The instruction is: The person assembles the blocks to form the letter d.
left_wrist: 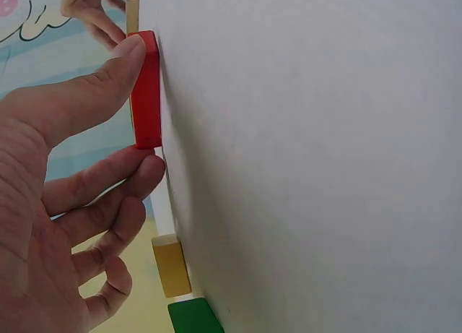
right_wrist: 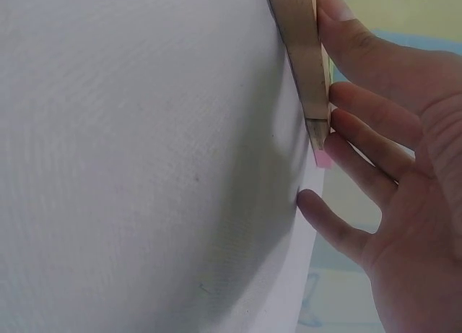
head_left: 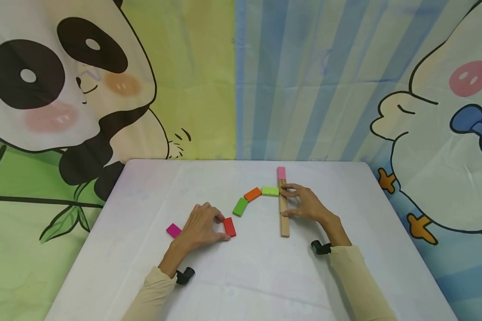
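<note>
A small red block point(head_left: 230, 227) is pinched by my left hand point(head_left: 201, 227), with the thumb at one end and fingertips at the other. In the left wrist view the red block point(left_wrist: 146, 91) stands upright on the table. My right hand point(head_left: 307, 204) rests its thumb and fingertips along a strip of plain wooden blocks point(head_left: 284, 226). A pink block point(head_left: 281, 173) continues the strip at its far end. Between the hands runs a curved row of a green block point(head_left: 240, 207), an orange block point(head_left: 252, 194) and a lime block point(head_left: 270, 191), which meets the strip's left side.
A magenta block point(head_left: 174, 230) lies just left of my left hand, partly hidden by it. The white table point(head_left: 257, 281) ends at a cartoon-printed curtain point(head_left: 289, 80). Black wrist cameras point(head_left: 185, 276) are worn on both wrists.
</note>
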`<action>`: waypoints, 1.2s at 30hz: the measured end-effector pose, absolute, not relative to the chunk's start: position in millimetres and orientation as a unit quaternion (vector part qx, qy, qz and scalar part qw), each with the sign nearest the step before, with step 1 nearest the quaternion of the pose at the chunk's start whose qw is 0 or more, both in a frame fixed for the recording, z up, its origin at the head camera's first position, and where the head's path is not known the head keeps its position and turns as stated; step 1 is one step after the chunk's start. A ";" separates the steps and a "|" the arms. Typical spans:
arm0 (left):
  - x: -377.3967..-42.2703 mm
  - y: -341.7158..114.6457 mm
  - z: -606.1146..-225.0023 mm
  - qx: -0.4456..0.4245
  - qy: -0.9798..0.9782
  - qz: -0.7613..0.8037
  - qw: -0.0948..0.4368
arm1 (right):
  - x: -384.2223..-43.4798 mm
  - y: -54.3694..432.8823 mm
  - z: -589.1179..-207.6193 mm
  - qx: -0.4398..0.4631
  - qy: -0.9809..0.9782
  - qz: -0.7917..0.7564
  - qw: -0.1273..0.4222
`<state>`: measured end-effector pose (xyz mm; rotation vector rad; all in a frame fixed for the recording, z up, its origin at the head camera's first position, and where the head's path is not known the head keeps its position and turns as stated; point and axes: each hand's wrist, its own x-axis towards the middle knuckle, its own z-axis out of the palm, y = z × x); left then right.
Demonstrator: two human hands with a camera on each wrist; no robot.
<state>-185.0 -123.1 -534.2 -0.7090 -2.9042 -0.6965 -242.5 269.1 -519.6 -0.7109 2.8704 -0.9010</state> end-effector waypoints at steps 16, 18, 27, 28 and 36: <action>-191.2 -108.9 -533.9 -0.239 -0.939 -0.245 0.035 | -244.5 269.9 -517.5 -0.219 0.929 -0.296 0.031; -191.8 -108.1 -534.3 -0.239 -0.938 -0.248 0.038 | -245.2 269.9 -517.8 -0.220 0.930 -0.294 0.030; -192.9 -107.5 -534.8 -0.240 -0.937 -0.253 0.038 | -245.4 269.9 -516.5 -0.224 0.930 -0.290 0.029; -192.8 -107.5 -534.9 -0.240 -0.936 -0.253 0.039 | -245.2 269.9 -516.5 -0.223 0.930 -0.290 0.029; -191.2 -106.6 -539.7 -0.237 -0.937 -0.253 0.035 | -244.0 269.9 -520.9 -0.224 0.929 -0.292 0.032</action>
